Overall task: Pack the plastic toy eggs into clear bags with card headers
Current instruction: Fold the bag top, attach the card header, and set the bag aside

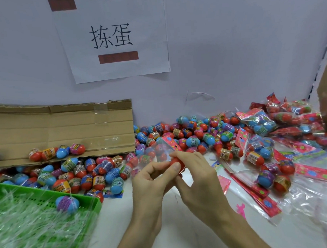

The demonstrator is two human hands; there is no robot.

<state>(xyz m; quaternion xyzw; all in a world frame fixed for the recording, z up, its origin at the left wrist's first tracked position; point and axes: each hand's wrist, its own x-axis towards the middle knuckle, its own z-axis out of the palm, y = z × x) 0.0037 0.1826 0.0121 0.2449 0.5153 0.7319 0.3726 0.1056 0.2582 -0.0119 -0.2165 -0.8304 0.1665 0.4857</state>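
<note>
My left hand point(152, 182) pinches the open mouth of a clear bag point(156, 152) with a pink card header point(172, 144). My right hand point(194, 171) grips a red toy egg point(176, 163) at the bag's mouth. Behind the hands, a big heap of loose red and blue toy eggs point(193, 137) covers the white table. More loose eggs point(82, 174) lie at the left. Filled bags of eggs point(260, 123) are piled at the right.
A flattened cardboard sheet point(65, 128) leans at the back left with a few eggs on it. A green basket point(87, 200) of shredded green filling holds one egg at the front left. Empty bags with pink headers point(259, 194) lie stacked at the right. A paper sign point(115, 37) hangs on the wall.
</note>
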